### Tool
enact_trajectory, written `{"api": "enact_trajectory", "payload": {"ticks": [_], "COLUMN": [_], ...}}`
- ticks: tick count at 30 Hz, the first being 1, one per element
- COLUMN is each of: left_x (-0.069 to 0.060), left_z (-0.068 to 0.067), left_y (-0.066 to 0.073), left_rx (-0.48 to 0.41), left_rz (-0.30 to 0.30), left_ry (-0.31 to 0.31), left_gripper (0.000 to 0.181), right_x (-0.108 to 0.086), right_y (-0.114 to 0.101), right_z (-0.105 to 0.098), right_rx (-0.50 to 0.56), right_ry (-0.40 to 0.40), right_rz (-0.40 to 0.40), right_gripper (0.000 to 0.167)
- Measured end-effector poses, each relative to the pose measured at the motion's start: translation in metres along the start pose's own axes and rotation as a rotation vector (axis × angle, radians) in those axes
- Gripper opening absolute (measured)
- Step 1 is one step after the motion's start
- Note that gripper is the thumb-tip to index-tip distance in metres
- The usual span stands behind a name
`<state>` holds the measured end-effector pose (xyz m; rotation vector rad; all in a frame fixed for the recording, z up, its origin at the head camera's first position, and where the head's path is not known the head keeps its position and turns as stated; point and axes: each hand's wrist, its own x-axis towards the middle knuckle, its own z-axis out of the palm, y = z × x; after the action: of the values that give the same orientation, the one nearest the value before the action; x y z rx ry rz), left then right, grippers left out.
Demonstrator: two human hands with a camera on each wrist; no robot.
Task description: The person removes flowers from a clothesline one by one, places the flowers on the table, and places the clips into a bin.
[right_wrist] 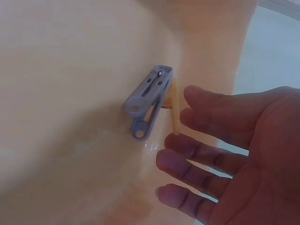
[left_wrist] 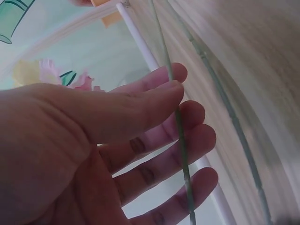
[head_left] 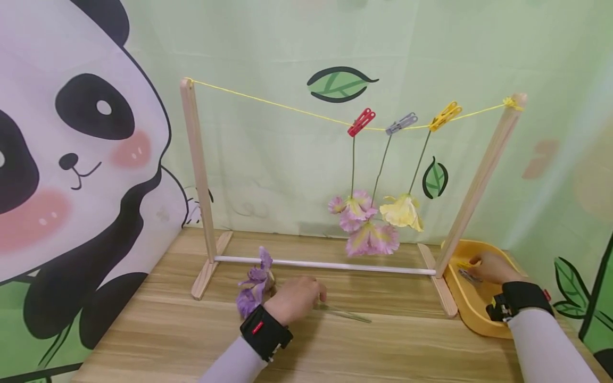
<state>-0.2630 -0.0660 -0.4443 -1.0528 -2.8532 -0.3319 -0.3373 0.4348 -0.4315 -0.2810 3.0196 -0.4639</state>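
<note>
Beside a purple flower (head_left: 256, 290) on the table, the left hand (head_left: 294, 300) is over green stems (head_left: 351, 316). The left wrist view shows this hand (left_wrist: 122, 110) pinching one thin stem (left_wrist: 182, 140) between thumb and forefinger, other fingers spread behind it; a second stem (left_wrist: 234, 117) lies apart. Inside the yellow tray (head_left: 462, 306), the right hand (head_left: 495, 267) is at a grey clip (head_left: 469, 276) and a yellow clip (head_left: 463, 264). In the right wrist view its relaxed fingers (right_wrist: 183, 164) are beside the yellow clip (right_wrist: 176, 110), right of the grey clip (right_wrist: 150, 96); contact is unclear.
A wooden rack (head_left: 198, 170) with a white crossbar (head_left: 325, 264) stands behind the left hand. From its yellow string (head_left: 268, 101), red (head_left: 361, 122), grey (head_left: 401, 123) and yellow (head_left: 445, 116) clips hold pink flowers (head_left: 371, 239) and a yellow flower (head_left: 402, 211), heads down.
</note>
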Motion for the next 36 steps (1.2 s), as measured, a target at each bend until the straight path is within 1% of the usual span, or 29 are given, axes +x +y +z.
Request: {"api": "enact_trajectory", "payload": {"ticks": [2,6,10,14,18,21,26,29,32,36], "left_x": [0.0,0.001,0.001,0.001,0.001,0.001,0.005,0.007,0.008,0.013], "left_z": [0.002,0.006,0.008,0.008,0.007,0.006,0.004,0.002,0.0,-0.003], "left_y": [-0.002,-0.007,-0.01,-0.011,-0.011,-0.011,-0.011,-0.011,-0.011,-0.011], "left_rx": [-0.008,-0.014,-0.04,-0.054,-0.055,-0.053,-0.023,-0.015,-0.043,-0.146], "left_rz": [0.0,0.002,-0.012,-0.015,-0.009,0.0,0.031,0.044,0.044,0.026], "left_ry": [0.008,0.027,0.017,0.004,0.006,0.031,0.125,0.165,0.186,0.213], "left_gripper": [0.019,0.021,0.025,0.025,0.021,0.017,0.008,0.009,0.014,0.019], "right_x": [-0.001,-0.001,-0.001,-0.002,-0.006,-0.011,-0.019,-0.023,-0.025,-0.032], "right_y": [0.0,-0.001,-0.003,-0.007,-0.016,-0.025,-0.043,-0.052,-0.06,-0.073], "right_z": [-0.001,-0.003,-0.005,-0.011,-0.021,-0.031,-0.049,-0.057,-0.063,-0.072], "right_rx": [-0.005,0.016,0.036,0.022,0.022,0.019,0.024,0.03,0.022,0.001], "right_ry": [0.013,0.005,-0.006,-0.006,0.04,0.101,0.204,0.251,0.269,0.236], "right_rz": [-0.01,0.006,0.038,0.06,0.036,0.01,-0.006,-0.017,-0.03,-0.016], "right_gripper": [0.035,0.036,0.038,0.038,0.035,0.033,0.031,0.031,0.032,0.033]}}
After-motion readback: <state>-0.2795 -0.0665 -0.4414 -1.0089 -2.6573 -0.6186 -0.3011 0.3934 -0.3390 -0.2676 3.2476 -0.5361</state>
